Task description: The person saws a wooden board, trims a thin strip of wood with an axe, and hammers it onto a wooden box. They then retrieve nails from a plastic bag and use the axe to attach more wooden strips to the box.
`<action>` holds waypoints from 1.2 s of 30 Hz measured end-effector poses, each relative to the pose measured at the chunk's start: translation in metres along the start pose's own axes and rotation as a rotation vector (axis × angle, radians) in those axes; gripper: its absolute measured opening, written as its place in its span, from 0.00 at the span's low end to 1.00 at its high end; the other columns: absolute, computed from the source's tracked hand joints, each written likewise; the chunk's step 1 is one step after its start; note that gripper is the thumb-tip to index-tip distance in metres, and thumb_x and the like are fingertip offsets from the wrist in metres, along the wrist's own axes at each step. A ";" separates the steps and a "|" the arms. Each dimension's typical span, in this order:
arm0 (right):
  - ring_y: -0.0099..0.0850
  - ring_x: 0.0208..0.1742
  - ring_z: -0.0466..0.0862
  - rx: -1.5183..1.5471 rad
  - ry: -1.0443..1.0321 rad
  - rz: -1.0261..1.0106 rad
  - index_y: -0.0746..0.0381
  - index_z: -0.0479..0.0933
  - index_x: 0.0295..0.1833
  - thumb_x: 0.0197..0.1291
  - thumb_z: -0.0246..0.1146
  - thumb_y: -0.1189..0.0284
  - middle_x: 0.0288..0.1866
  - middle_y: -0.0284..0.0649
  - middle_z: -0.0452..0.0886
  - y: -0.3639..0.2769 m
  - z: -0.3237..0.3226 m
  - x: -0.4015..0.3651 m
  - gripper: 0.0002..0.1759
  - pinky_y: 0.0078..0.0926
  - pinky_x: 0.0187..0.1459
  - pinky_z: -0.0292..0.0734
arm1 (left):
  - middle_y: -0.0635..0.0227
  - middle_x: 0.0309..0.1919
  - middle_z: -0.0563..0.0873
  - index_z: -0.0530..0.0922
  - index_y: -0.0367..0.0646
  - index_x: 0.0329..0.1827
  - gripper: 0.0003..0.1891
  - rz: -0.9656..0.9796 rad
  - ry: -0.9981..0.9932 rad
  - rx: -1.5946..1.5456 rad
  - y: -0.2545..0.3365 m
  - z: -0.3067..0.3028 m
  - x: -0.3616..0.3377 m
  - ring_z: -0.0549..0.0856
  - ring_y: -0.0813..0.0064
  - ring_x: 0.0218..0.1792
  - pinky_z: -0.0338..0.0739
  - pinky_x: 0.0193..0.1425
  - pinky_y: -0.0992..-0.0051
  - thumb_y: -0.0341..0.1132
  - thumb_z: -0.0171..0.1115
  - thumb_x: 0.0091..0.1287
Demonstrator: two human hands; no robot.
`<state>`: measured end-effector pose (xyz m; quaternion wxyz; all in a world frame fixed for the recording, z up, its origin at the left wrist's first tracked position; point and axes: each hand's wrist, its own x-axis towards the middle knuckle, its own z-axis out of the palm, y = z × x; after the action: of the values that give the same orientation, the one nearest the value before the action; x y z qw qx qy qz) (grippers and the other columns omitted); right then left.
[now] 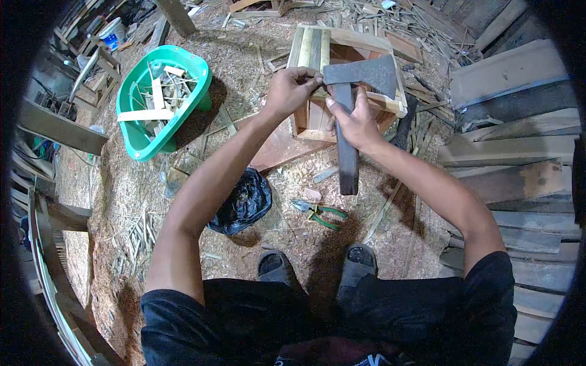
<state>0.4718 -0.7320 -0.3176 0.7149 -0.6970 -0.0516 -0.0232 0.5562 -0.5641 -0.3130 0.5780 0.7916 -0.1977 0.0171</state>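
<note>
Axe (344, 140): located above and partly in front of the frame (308, 49), head uppermost and handle pointing down toward the feet; whether the frame is touched cannot be determined.
Right hand (359, 125): wrapped round the handle just below the head, thumb laid along the near face.
Left hand (292, 94): thumb and fingertips pressed together in a pinch, just beside the blunt end of the head; whatever is pinched is too small to be identified.
Axe handling: judged heavy and stiff, with most weight carried by the metal head; not considered fragile. The handle looks smooth and may be slippery in places. Hold is best taken close under the head for control, with the cutting edge kept clear of fingers.
Frame: made of light and dark wood; judged rigid.
Floor: pliers (312, 208) with green grips are noted near the feet, beside a black bag (256, 213).
Tub (137, 144): green, loaded with offcuts (158, 94).
Markings: none legible on axe or pliers. A blue label is seen on the bucket (112, 34), unreadable. White lettering on the shirt (329, 305) is cut off.
</note>
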 end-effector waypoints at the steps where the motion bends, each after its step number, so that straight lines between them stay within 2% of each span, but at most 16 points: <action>1: 0.26 0.26 0.83 -0.014 -0.003 -0.001 0.64 0.57 0.59 0.68 0.63 0.72 0.47 0.43 0.78 0.000 0.000 -0.001 0.24 0.25 0.23 0.78 | 0.71 0.32 0.89 0.87 0.36 0.45 0.11 -0.008 -0.008 0.000 -0.001 0.000 -0.001 0.82 0.86 0.33 0.78 0.38 0.79 0.35 0.67 0.69; 4: 0.26 0.26 0.82 -0.034 -0.012 -0.020 0.63 0.56 0.58 0.68 0.63 0.71 0.45 0.42 0.78 0.003 -0.001 -0.001 0.24 0.25 0.22 0.78 | 0.71 0.32 0.89 0.87 0.36 0.44 0.11 0.003 -0.019 0.086 0.007 -0.003 -0.005 0.82 0.86 0.32 0.78 0.38 0.79 0.36 0.68 0.69; 6: 0.26 0.26 0.82 -0.020 -0.013 -0.053 0.63 0.56 0.58 0.68 0.63 0.71 0.44 0.42 0.78 0.003 -0.001 0.002 0.24 0.26 0.22 0.78 | 0.66 0.31 0.90 0.87 0.37 0.45 0.11 0.020 -0.014 0.061 0.008 -0.003 -0.006 0.83 0.85 0.32 0.79 0.39 0.77 0.36 0.68 0.68; 13: 0.26 0.23 0.81 0.129 -0.006 0.117 0.65 0.60 0.59 0.68 0.63 0.71 0.54 0.45 0.84 -0.020 -0.011 0.007 0.21 0.26 0.22 0.79 | 0.60 0.34 0.91 0.88 0.39 0.45 0.10 0.062 0.045 0.081 0.002 -0.001 -0.005 0.87 0.81 0.32 0.80 0.39 0.75 0.36 0.69 0.66; 14: 0.25 0.25 0.81 0.041 -0.010 0.164 0.63 0.60 0.56 0.71 0.60 0.71 0.59 0.48 0.82 -0.025 -0.016 0.013 0.18 0.24 0.24 0.80 | 0.60 0.34 0.91 0.88 0.39 0.45 0.10 0.071 0.048 0.107 0.001 -0.001 -0.004 0.87 0.80 0.32 0.80 0.39 0.74 0.36 0.69 0.66; 17: 0.25 0.24 0.81 0.059 0.035 0.099 0.64 0.62 0.54 0.70 0.60 0.71 0.55 0.49 0.84 -0.026 -0.029 0.029 0.16 0.23 0.24 0.80 | 0.59 0.34 0.91 0.88 0.39 0.45 0.10 0.078 0.045 0.135 0.001 -0.001 -0.005 0.88 0.78 0.32 0.81 0.40 0.74 0.36 0.69 0.66; 18: 0.24 0.25 0.81 0.055 0.091 0.114 0.65 0.64 0.53 0.69 0.62 0.72 0.48 0.50 0.86 -0.030 -0.029 0.031 0.16 0.22 0.24 0.80 | 0.59 0.34 0.91 0.88 0.39 0.45 0.10 0.072 0.036 0.110 -0.001 -0.001 -0.004 0.88 0.77 0.32 0.81 0.40 0.74 0.36 0.69 0.66; 21: 0.23 0.24 0.81 -0.055 0.118 0.164 0.67 0.68 0.51 0.66 0.65 0.73 0.41 0.48 0.86 -0.030 -0.031 0.044 0.15 0.22 0.23 0.80 | 0.58 0.33 0.91 0.88 0.40 0.45 0.10 0.081 0.046 0.152 0.006 -0.002 -0.006 0.88 0.77 0.32 0.81 0.39 0.74 0.35 0.69 0.66; 22: 0.23 0.23 0.81 -0.064 0.120 0.212 0.68 0.73 0.48 0.63 0.68 0.73 0.34 0.44 0.85 -0.031 -0.029 0.047 0.14 0.21 0.23 0.79 | 0.58 0.33 0.91 0.88 0.40 0.45 0.10 0.088 0.054 0.184 0.011 -0.002 -0.008 0.88 0.77 0.32 0.80 0.39 0.74 0.35 0.69 0.66; 25: 0.24 0.22 0.81 -0.216 0.094 0.398 0.69 0.77 0.42 0.60 0.70 0.74 0.32 0.41 0.84 -0.042 -0.020 0.068 0.12 0.21 0.23 0.79 | 0.64 0.33 0.90 0.88 0.37 0.46 0.13 0.054 0.055 0.194 0.007 0.000 -0.005 0.86 0.81 0.34 0.80 0.41 0.76 0.38 0.70 0.66; 26: 0.24 0.22 0.81 -0.229 0.113 0.423 0.70 0.79 0.39 0.58 0.71 0.75 0.30 0.41 0.84 -0.050 -0.015 0.072 0.10 0.22 0.24 0.79 | 0.64 0.33 0.90 0.87 0.36 0.46 0.14 0.027 0.020 0.161 0.004 -0.001 -0.004 0.86 0.81 0.34 0.80 0.40 0.76 0.38 0.71 0.66; 28: 0.25 0.22 0.81 -0.256 0.025 0.466 0.70 0.81 0.37 0.57 0.71 0.76 0.28 0.41 0.84 -0.047 -0.019 0.090 0.08 0.24 0.24 0.79 | 0.64 0.34 0.91 0.87 0.36 0.46 0.13 0.034 0.033 0.153 0.006 -0.001 -0.005 0.86 0.82 0.34 0.80 0.40 0.76 0.38 0.71 0.67; 32: 0.26 0.22 0.83 -0.305 -0.011 0.461 0.70 0.82 0.35 0.56 0.70 0.76 0.26 0.41 0.84 -0.047 -0.017 0.100 0.07 0.25 0.24 0.79 | 0.65 0.33 0.91 0.88 0.37 0.46 0.12 0.016 0.006 0.072 -0.005 -0.005 0.001 0.85 0.84 0.34 0.80 0.39 0.77 0.37 0.71 0.67; 36: 0.26 0.22 0.83 -0.338 0.022 0.491 0.70 0.83 0.34 0.55 0.69 0.78 0.26 0.41 0.85 -0.056 -0.010 0.095 0.05 0.25 0.25 0.80 | 0.69 0.33 0.91 0.88 0.38 0.46 0.11 -0.043 -0.040 0.141 0.015 -0.008 -0.004 0.85 0.85 0.32 0.80 0.38 0.78 0.35 0.70 0.67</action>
<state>0.5603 -0.7402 -0.2524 0.5734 -0.7975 0.1310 0.1347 0.5491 -0.5596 -0.2976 0.5171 0.8344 -0.1905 0.0030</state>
